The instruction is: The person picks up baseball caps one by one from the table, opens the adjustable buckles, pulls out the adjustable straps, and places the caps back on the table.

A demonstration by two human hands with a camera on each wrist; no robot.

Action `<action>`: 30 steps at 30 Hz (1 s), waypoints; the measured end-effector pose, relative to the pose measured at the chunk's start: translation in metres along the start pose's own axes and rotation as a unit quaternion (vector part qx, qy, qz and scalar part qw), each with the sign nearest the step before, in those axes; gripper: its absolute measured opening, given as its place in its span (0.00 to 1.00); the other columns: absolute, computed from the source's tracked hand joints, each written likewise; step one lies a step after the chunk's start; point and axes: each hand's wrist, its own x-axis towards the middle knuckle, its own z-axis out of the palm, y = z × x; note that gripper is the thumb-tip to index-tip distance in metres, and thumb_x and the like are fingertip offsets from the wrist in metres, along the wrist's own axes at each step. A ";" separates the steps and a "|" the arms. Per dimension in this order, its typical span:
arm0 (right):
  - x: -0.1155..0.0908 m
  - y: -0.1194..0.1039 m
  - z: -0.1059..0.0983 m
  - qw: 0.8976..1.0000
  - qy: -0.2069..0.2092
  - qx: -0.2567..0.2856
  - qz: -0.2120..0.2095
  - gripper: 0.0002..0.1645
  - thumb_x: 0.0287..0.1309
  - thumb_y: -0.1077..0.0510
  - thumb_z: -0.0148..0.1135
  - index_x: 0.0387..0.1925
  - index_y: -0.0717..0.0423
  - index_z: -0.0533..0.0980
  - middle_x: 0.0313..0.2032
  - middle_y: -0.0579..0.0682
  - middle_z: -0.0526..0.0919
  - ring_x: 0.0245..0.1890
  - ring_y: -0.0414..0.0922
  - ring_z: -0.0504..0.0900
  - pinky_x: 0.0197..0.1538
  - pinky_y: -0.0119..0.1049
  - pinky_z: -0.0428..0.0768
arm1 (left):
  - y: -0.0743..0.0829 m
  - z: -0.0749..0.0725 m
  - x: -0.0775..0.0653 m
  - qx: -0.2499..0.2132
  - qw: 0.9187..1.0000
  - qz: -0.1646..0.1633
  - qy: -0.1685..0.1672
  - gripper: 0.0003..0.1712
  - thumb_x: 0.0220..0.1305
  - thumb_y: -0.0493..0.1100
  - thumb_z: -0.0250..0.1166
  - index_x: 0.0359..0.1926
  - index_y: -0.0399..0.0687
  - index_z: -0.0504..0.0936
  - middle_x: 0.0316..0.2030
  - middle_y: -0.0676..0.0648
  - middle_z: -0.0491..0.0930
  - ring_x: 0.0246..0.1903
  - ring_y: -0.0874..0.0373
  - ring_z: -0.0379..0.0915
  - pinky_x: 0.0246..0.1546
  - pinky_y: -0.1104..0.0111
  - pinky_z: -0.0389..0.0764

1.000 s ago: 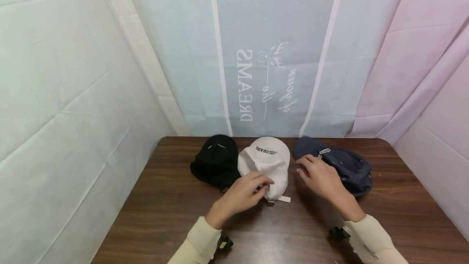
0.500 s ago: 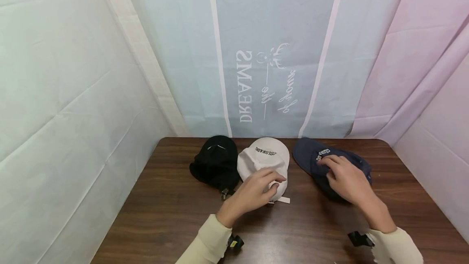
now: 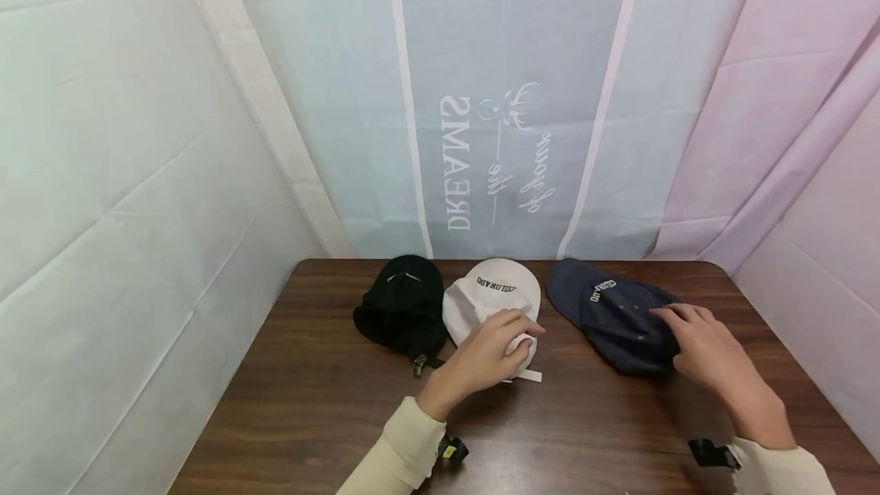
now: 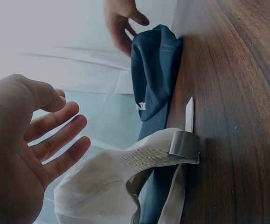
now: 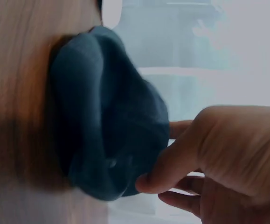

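A navy cap (image 3: pixel 612 319) with light lettering lies at the right of the table, its brim toward the back. My right hand (image 3: pixel 708 346) is at the rear end of its crown, index fingertip over the fabric. In the right wrist view the thumb (image 5: pixel 155 179) overlaps the cap's edge, with the other fingers loosely bent beyond. My left hand (image 3: pixel 491 350) hovers over the near part of a white cap (image 3: pixel 505 285) with dark lettering, fingers relaxed and holding nothing. The left wrist view shows that cap's strap and metal buckle (image 4: pixel 184 145).
Left of the white cap sits a black cap (image 3: pixel 406 304), its strap buckle toward me. All three caps line the back of the brown wooden table (image 3: pixel 309 403). Behind it hangs a pale blue printed cloth (image 3: pixel 509 37), with white and pink cloth on the sides.
My right hand has moved right, from the navy cap's brim to the rear of its crown, which has swung slightly toward me. My left hand has shifted a little right over the white cap.
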 end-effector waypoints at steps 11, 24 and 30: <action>0.000 0.003 0.008 0.997 0.066 -0.023 -0.014 0.20 0.51 0.68 0.75 0.48 0.67 0.83 0.52 0.71 0.84 0.55 0.72 0.77 0.53 0.69 0.76 | -0.003 0.006 -0.002 0.020 1.000 0.010 0.003 0.13 0.75 0.36 0.64 0.55 0.52 0.87 0.52 0.55 0.86 0.50 0.64 0.80 0.52 0.79 0.76; 0.008 -0.034 -0.005 0.989 0.142 0.024 -0.032 0.17 0.56 0.64 0.76 0.48 0.57 0.86 0.50 0.65 0.88 0.50 0.66 0.85 0.49 0.66 0.80 | -0.001 0.006 -0.001 0.011 1.000 0.008 0.008 0.13 0.73 0.34 0.65 0.53 0.51 0.88 0.51 0.54 0.86 0.49 0.62 0.80 0.52 0.76 0.77; 0.012 -0.051 -0.011 0.979 0.190 0.029 -0.060 0.18 0.54 0.64 0.79 0.48 0.55 0.87 0.47 0.61 0.90 0.47 0.63 0.86 0.47 0.64 0.80 | -0.001 0.007 -0.002 0.010 1.000 0.009 0.006 0.13 0.74 0.35 0.64 0.53 0.50 0.88 0.51 0.54 0.86 0.51 0.62 0.80 0.55 0.77 0.77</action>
